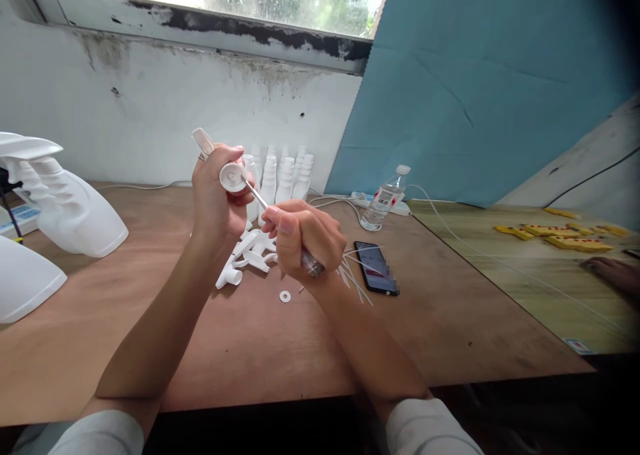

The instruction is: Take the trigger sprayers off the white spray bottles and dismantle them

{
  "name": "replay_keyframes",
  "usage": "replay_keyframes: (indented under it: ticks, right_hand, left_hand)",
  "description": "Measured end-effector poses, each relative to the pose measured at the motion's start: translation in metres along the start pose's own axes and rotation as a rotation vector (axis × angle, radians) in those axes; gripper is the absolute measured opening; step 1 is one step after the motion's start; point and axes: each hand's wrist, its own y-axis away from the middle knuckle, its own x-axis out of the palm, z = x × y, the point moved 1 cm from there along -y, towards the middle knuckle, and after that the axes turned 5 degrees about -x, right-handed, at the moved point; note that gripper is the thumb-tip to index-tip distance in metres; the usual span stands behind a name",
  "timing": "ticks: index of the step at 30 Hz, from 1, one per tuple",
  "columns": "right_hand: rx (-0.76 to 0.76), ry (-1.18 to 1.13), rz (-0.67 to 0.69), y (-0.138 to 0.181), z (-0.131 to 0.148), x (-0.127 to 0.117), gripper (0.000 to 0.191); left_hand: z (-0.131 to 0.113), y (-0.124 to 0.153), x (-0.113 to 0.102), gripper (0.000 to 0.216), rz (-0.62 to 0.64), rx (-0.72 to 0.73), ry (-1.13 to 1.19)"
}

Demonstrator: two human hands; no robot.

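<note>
Left grip: left hand (217,198) closed round a white spray head (204,141), held up above the desk (200,348), its round cap (233,178) turned toward the wearer.
Tool: thin metal rod (257,195) slanting up to the left, tip in the cap's opening.
Right grip: right hand (300,238) fisted tight on the rod's lower end, just right of and below the left.
Step in hand: by the look of it, working something into the cap with the rod's tip.
Next move calls for: a steady cap, I'd say, and the rod kept in line with the opening; a slip could skid off the rim.
Desk below: loose spray heads (250,251), one small washer (285,296), thin white tubes (355,278), a phone (377,268).
Far right: another person's hand (615,271), well apart.
</note>
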Motion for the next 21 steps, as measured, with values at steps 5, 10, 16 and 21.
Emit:
replay_keyframes:
  ticks: [5, 10, 16, 21]
  right_hand:
    - [0.05, -0.088, 0.042, -0.006, -0.003, 0.0, 0.029]
    - [0.182, -0.173, 0.003, -0.004, -0.009, -0.002, 0.031]
    - [0.186, -0.184, -0.059, -0.001, -0.013, -0.005, 0.029]
    - [0.295, -0.212, -0.079, 0.0, -0.009, -0.004, 0.031]
  left_hand:
    - [-0.001, -0.002, 0.0, 0.032, 0.016, 0.035, -0.013]
    - [-0.002, 0.0, 0.004, 0.032, 0.072, -0.086, -0.023]
    - [0.001, -0.001, 0.007, 0.034, 0.058, -0.17, -0.013]
    - [0.002, -0.001, 0.005, 0.037, 0.054, -0.279, 0.014]
